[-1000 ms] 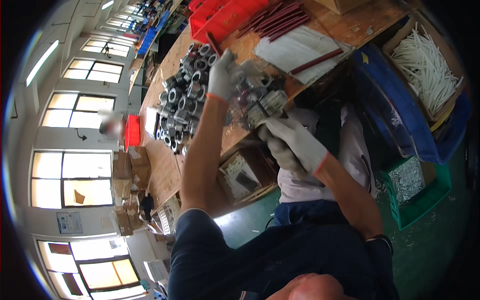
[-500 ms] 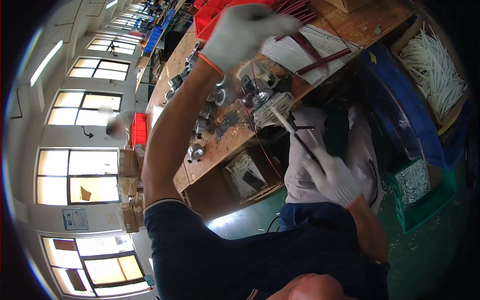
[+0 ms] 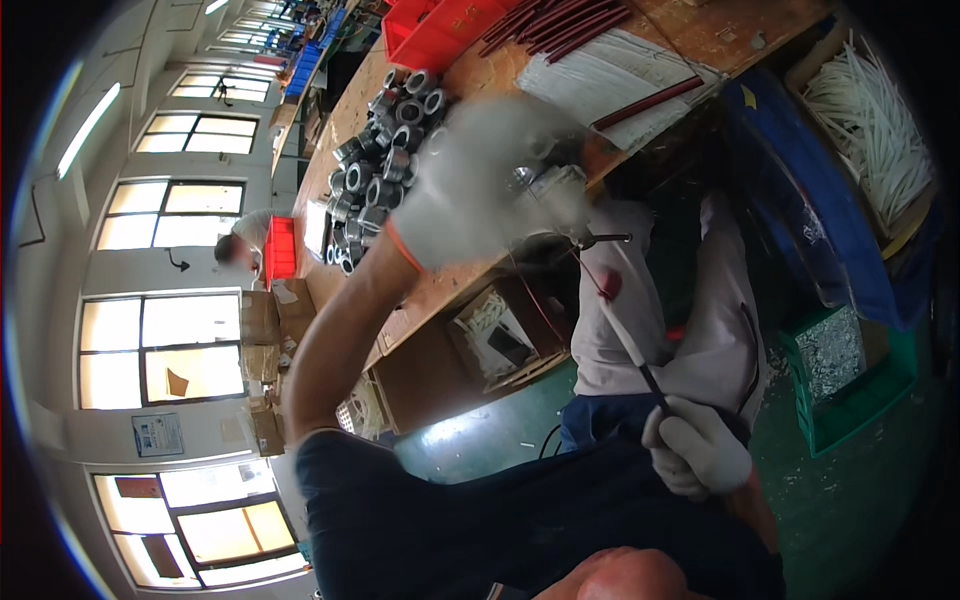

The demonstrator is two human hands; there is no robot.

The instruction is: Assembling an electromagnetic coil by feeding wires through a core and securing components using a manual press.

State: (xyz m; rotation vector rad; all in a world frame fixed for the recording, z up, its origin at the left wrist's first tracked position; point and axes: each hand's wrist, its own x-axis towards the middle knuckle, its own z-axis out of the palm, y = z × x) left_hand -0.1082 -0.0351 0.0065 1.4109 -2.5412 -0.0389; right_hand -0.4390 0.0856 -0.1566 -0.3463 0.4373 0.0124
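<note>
My right hand, in a pale glove, is closed around one end of a thin black-and-white rod near my lap. The rod points up toward the bench, and a small blurred red piece shows at its far end. My left hand, gloved as well, is over the bench edge and smeared by motion. Its fingers cannot be made out. Beside its fingertips is a metal clamp-like fixture, partly covered by the hand. A short dark bar sticks out from that fixture.
Many metal ring-shaped fittings are heaped on the bench. Dark red tubes lie by a red bin, another dark red tube on white sheeting. White strips fill a box at right, above a green crate. Someone is beyond the bench.
My left hand has come back from the dark red tubes to the fixture. My right hand has drawn the rod away from the fixture, toward my body. The fittings heap is less covered.
</note>
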